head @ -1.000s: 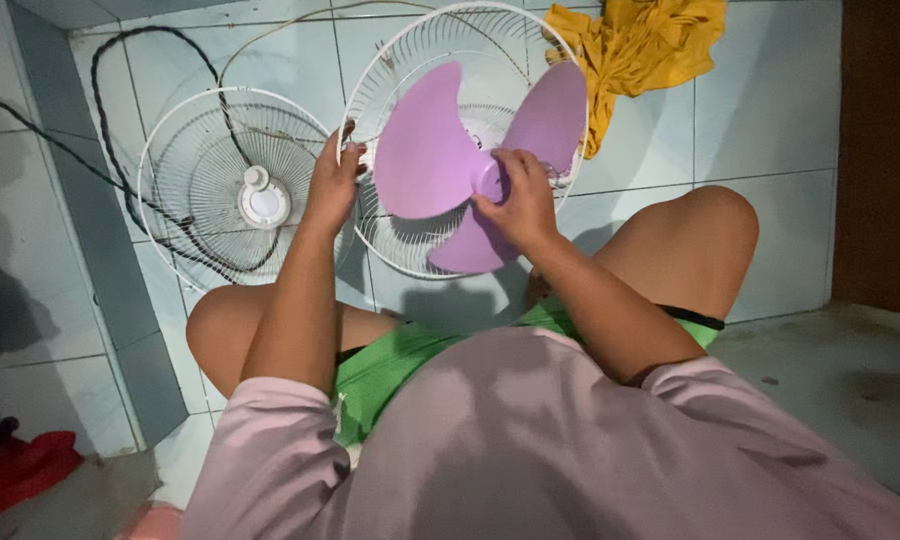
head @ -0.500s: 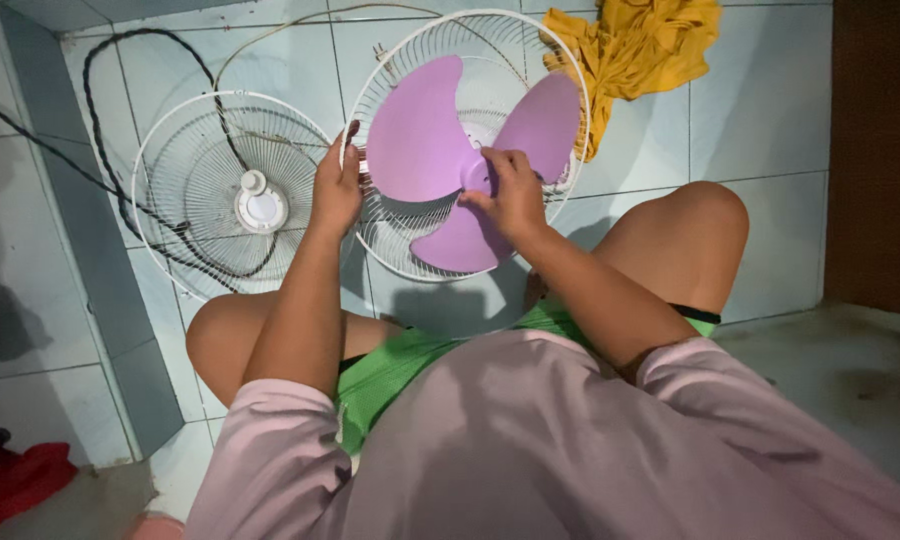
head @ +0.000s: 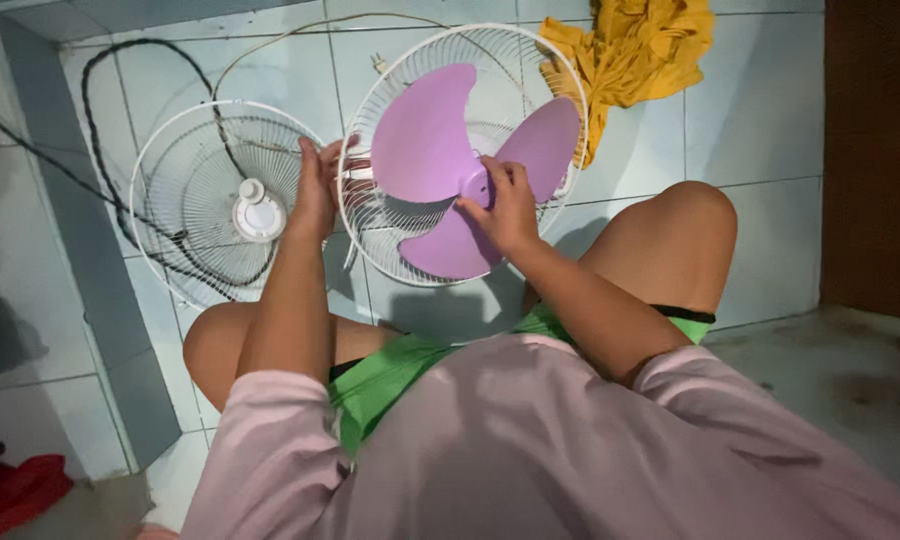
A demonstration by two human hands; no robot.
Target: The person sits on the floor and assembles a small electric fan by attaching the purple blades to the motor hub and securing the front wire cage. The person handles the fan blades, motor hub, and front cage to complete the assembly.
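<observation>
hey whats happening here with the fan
A person sits on a tiled floor with a fan in pieces. The left hand grips the rim of a white wire fan guard, and the right hand rests on the hub of the purple fan blade sitting in it. A second white guard lies to the left over a black cable. A yellow cloth lies beyond.

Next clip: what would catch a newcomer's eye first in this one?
The purple three-bladed fan blade stands out most, sitting in a white wire guard at upper centre; the right hand pinches its hub while the left hand grips the guard's left rim. A second white guard lies on the tiled floor to the left, and a yellow cloth lies crumpled at the top right.
</observation>
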